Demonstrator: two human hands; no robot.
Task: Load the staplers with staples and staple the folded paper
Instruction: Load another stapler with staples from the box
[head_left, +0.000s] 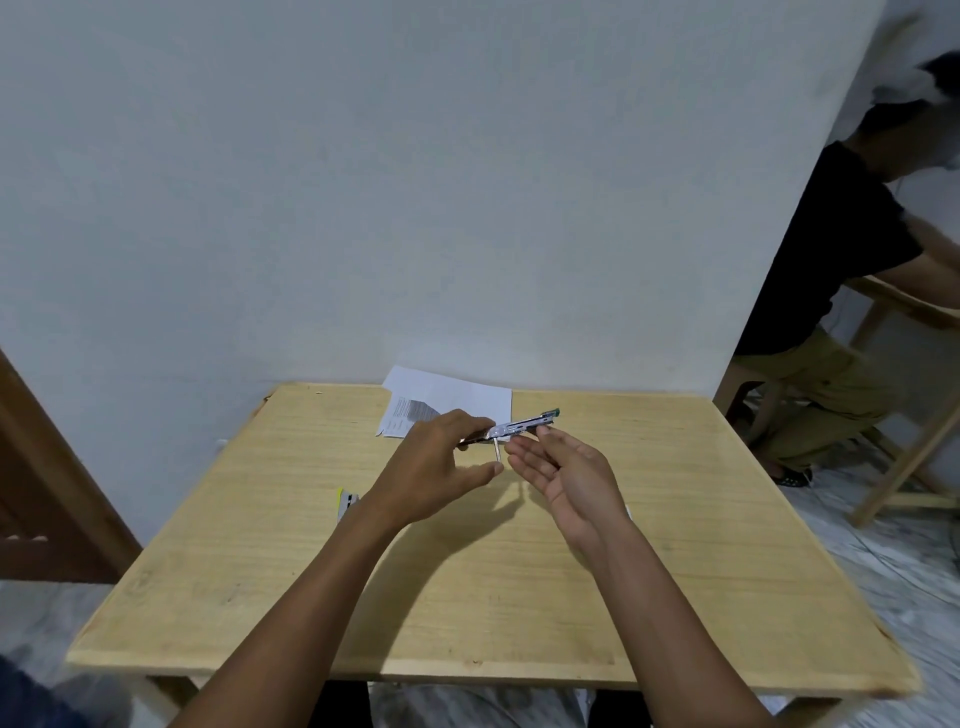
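My left hand (439, 470) holds a metal stapler (519, 427) above the wooden table (467, 582). The stapler's silver magazine points right and ends in a green tip. A thin metal rod hangs down from its middle. My right hand (563, 475) is palm-up just beside and below the stapler, fingers spread, fingertips near the magazine; whether they touch it I cannot tell. The folded white paper (447, 400) with printed text lies at the table's far edge, behind the hands.
A small box with a yellow edge (346, 503) lies on the table, partly hidden by my left forearm. A person in a black shirt (841, 260) sits at another wooden table at the right. A brown door frame (47, 467) stands left.
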